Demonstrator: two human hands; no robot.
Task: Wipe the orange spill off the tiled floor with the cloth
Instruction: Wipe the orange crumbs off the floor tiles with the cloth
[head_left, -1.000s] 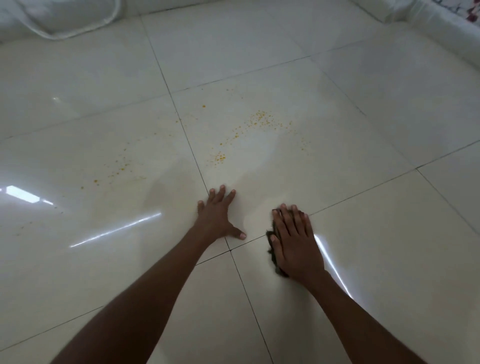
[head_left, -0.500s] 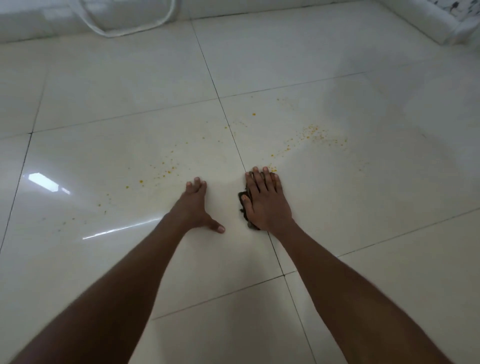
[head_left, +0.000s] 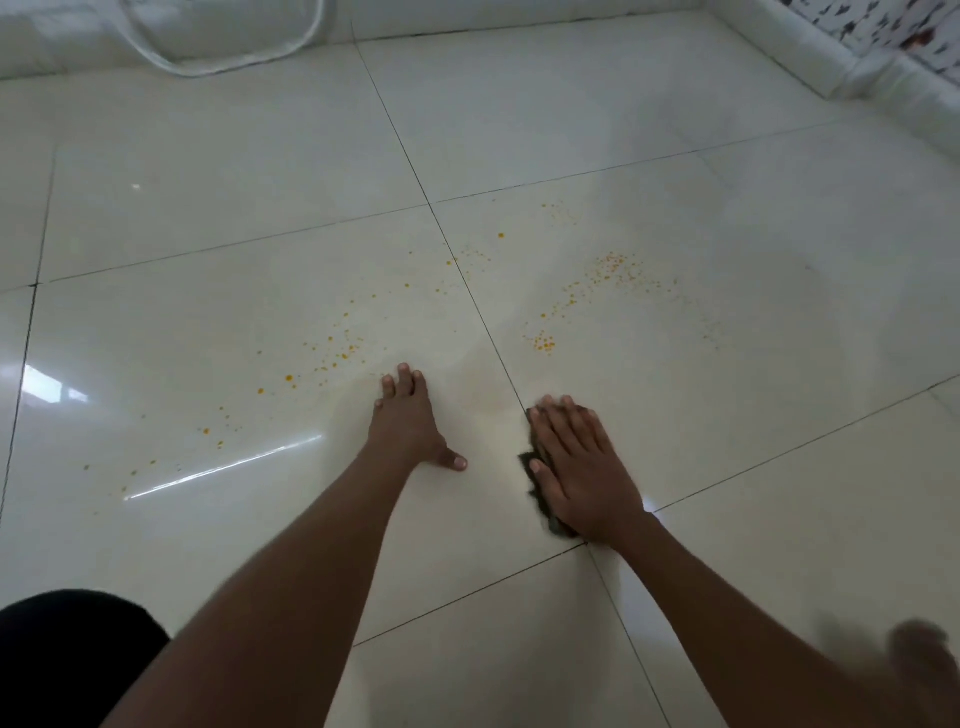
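Orange droplets are scattered over two glossy cream floor tiles: one patch (head_left: 613, 270) lies ahead of my right hand, a smaller cluster (head_left: 544, 344) sits closer, and a trail (head_left: 332, 348) runs down to the left. My right hand (head_left: 582, 470) presses flat, fingers straight, on a dark cloth (head_left: 535, 470); only the cloth's left edge shows from under the palm. It lies just right of a grout line. My left hand (head_left: 410, 421) rests flat on the tile, fingers straight, thumb out, its fingertips at the near edge of the left trail.
A white looped cord (head_left: 228, 57) lies by the white wall base at the back left. A white rolled edge (head_left: 883, 78) runs along the back right. A dark garment (head_left: 72, 649) shows at the bottom left, a blurred foot (head_left: 919, 654) at the bottom right.
My right hand has drawn the cloth back toward me, away from the near orange cluster it reached half a second ago. My left hand stays planted on the tile.
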